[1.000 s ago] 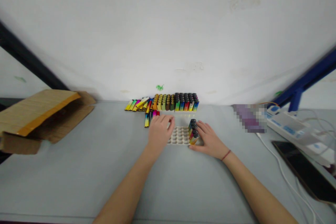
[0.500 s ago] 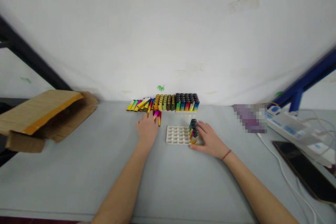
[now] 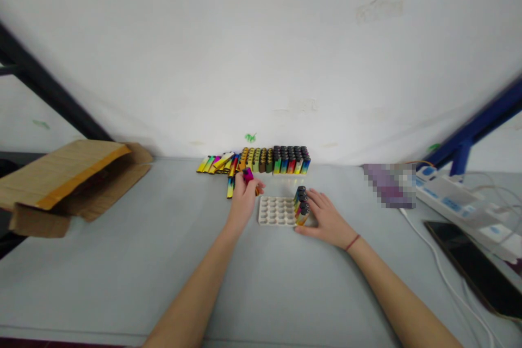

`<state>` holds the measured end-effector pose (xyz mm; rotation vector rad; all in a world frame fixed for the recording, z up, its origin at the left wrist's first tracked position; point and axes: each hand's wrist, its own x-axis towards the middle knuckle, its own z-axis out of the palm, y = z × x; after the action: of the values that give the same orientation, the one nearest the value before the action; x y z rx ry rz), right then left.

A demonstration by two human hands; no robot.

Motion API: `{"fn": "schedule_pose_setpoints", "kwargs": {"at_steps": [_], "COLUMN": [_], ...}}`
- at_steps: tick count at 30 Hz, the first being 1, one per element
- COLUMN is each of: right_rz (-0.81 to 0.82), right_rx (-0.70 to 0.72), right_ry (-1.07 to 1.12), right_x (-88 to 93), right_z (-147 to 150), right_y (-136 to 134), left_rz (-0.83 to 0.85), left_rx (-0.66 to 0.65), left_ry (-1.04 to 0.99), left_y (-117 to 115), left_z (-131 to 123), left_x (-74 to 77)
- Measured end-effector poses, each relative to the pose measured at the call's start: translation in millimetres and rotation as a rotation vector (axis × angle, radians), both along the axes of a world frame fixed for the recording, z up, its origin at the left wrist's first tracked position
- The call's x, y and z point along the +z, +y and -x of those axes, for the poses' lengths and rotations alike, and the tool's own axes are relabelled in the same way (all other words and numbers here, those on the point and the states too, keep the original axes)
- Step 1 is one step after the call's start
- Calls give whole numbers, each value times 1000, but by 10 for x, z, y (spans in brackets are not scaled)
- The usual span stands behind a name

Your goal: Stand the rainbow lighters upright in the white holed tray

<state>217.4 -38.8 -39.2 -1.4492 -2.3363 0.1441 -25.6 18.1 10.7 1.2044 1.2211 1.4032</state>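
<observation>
A white tray with rows of round holes lies on the grey table. Several colourful lighters stand in its right-hand column. My right hand rests against the tray's right side, fingers spread beside those lighters. My left hand is just left of the tray, closed on a pink lighter held upright. One loose lighter lies on the table by that hand.
A row of upright lighters and a heap of fallen ones sit against the white wall. An open cardboard box lies at the left. A power strip, cables and a dark phone occupy the right.
My left hand went left to the loose lighters, closed on a pink one and brought it back up beside the tray. My right hand stayed put.
</observation>
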Motion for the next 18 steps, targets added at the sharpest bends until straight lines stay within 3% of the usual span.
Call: {"fn": "schedule_pose_setpoints", "kwargs": {"at_steps": [7,12,18], "right_rz": [10,9,-2], "right_rx": [4,-3,-3], "right_ry": [-14,-13,1], "right_x": [-4,-3,-16], "right_z": [-9,1,4], "right_y": [0,1,-2], "left_rz": [15,137,187], "left_rx": [-51,-68,-41], "left_ry": [-213,-366,-374], "left_y": [-77,-76,-124], "left_z": [-104,-165,-196], "left_x": [62,43,7]}}
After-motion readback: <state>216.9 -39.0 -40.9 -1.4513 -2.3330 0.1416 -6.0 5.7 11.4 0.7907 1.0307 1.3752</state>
